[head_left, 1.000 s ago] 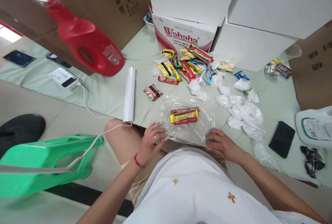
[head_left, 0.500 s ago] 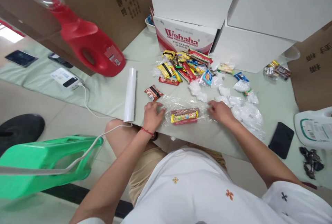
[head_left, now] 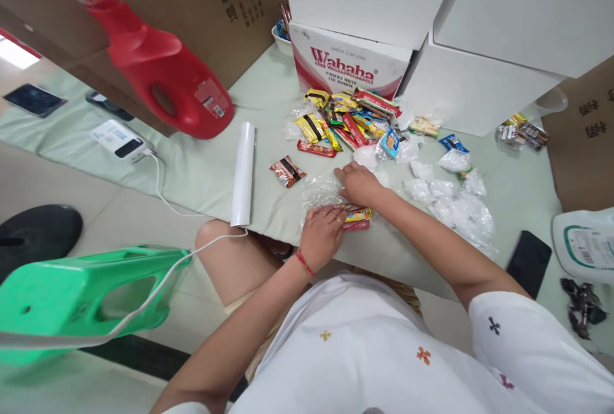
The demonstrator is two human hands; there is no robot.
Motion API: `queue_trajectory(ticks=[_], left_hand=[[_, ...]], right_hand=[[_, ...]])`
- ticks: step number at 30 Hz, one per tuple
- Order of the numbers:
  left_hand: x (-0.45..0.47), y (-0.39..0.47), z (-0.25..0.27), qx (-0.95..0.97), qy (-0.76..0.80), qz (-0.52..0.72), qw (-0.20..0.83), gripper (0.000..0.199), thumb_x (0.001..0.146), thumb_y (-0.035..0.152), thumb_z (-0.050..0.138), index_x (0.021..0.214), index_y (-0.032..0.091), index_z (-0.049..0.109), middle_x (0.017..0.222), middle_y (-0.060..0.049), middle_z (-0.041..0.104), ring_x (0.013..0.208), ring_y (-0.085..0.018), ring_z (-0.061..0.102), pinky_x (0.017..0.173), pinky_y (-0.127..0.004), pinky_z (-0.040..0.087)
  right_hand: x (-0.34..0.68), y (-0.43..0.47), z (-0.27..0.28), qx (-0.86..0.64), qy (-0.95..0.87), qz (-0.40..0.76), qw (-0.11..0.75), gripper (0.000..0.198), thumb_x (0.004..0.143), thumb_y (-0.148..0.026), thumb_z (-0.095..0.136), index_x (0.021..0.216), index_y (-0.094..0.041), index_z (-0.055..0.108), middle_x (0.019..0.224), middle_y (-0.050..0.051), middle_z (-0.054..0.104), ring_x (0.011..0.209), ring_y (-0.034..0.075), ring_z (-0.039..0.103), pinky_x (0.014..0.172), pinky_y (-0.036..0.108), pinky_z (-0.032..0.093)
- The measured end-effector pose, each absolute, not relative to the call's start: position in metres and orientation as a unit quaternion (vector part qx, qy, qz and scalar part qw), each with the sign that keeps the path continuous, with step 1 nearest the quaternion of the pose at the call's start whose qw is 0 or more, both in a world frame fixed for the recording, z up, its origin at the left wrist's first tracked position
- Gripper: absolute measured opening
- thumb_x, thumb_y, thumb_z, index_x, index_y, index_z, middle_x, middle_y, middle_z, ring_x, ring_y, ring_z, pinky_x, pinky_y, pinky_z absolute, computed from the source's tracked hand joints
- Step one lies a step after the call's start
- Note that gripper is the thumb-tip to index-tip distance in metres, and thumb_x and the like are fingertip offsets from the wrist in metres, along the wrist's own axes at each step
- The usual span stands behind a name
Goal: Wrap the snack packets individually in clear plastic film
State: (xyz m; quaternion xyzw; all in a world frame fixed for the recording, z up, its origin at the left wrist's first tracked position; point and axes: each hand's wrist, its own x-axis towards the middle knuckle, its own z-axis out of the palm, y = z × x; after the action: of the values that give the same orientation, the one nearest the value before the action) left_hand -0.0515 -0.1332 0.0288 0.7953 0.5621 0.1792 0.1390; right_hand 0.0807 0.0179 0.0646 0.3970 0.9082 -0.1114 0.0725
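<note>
Pale green cloth (head_left: 271,97) spreads under my work. Nearest me, my left hand (head_left: 322,231) lies palm down over the left end of the snack bars (head_left: 359,217), fingers together; I cannot tell whether they grip. Just beyond the bars, my right hand (head_left: 357,183) bends its fingers at the clear plastic film (head_left: 319,190), any pinch hidden. Left of the bars sits a white roll (head_left: 244,177); well beyond them, a heap of snacks (head_left: 352,123), then the Wahaha box (head_left: 345,62).
</note>
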Motion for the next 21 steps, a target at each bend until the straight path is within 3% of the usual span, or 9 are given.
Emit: queue_trajectory(ticks=[3, 8, 12, 15, 18, 21], left_hand=[[-0.054, -0.127, 0.025, 0.801, 0.554, 0.170, 0.152, 0.042, 0.101, 0.023, 0.045, 0.138, 0.029, 0.065, 0.133, -0.008, 0.072, 0.129, -0.029, 0.058, 0.106, -0.052, 0.039], [-0.059, -0.125, 0.023, 0.791, 0.558, 0.187, 0.164, 0.044, 0.100, 0.023, 0.046, 0.139, 0.031, 0.065, 0.133, -0.008, 0.072, 0.125, -0.031, 0.057, 0.101, -0.054, 0.044], [-0.062, -0.127, 0.011, 0.753, 0.559, 0.286, 0.195, 0.035, 0.098, 0.021, 0.046, 0.114, 0.026, 0.077, 0.117, -0.009, 0.076, 0.115, -0.028, 0.062, 0.100, -0.053, 0.050], [-0.072, -0.137, 0.003, 0.700, 0.577, 0.375, 0.190, 0.025, 0.098, 0.026, 0.050, 0.098, 0.026, 0.075, 0.106, -0.007, 0.077, 0.112, -0.025, 0.065, 0.103, -0.050, 0.052], [-0.091, -0.143, -0.003, 0.570, 0.671, 0.456, 0.132, 0.017, 0.096, 0.032, 0.055, 0.099, 0.024, 0.069, 0.109, -0.006, 0.073, 0.116, -0.025, 0.063, 0.106, -0.048, 0.051], [-0.114, -0.136, -0.010, 0.422, 0.749, 0.496, 0.123, 0.030, 0.102, 0.042, 0.044, 0.115, 0.021, 0.062, 0.114, -0.009, 0.068, 0.107, -0.022, 0.064, 0.097, -0.040, 0.054]], right_hand=[[0.074, 0.032, 0.066, 0.403, 0.896, -0.143, 0.121, 0.025, 0.093, -0.021, 0.061, 0.114, -0.012, 0.072, 0.109, 0.018, 0.074, 0.116, 0.032, 0.058, 0.090, 0.036, 0.043], [0.098, 0.006, 0.080, 0.366, 0.912, -0.182, 0.044, 0.024, 0.099, -0.021, 0.051, 0.106, -0.016, 0.073, 0.101, 0.010, 0.071, 0.088, 0.021, 0.063, 0.076, 0.029, 0.039], [0.122, -0.045, 0.064, 0.275, 0.934, -0.227, -0.036, 0.030, 0.102, -0.018, 0.047, 0.124, -0.016, 0.067, 0.098, 0.009, 0.065, 0.087, 0.020, 0.058, 0.075, 0.027, 0.041], [0.130, -0.069, 0.047, 0.259, 0.937, -0.220, -0.079, 0.039, 0.104, -0.023, 0.047, 0.142, -0.018, 0.058, 0.102, 0.011, 0.062, 0.088, 0.021, 0.054, 0.075, 0.029, 0.041], [0.129, -0.075, 0.039, 0.265, 0.948, -0.167, -0.049, 0.039, 0.106, -0.024, 0.046, 0.142, -0.025, 0.061, 0.100, 0.009, 0.059, 0.085, 0.022, 0.049, 0.076, 0.031, 0.037], [0.124, -0.075, 0.040, 0.258, 0.958, -0.125, -0.011, 0.046, 0.105, -0.016, 0.043, 0.143, -0.033, 0.062, 0.101, 0.008, 0.058, 0.088, 0.022, 0.046, 0.079, 0.033, 0.034]])
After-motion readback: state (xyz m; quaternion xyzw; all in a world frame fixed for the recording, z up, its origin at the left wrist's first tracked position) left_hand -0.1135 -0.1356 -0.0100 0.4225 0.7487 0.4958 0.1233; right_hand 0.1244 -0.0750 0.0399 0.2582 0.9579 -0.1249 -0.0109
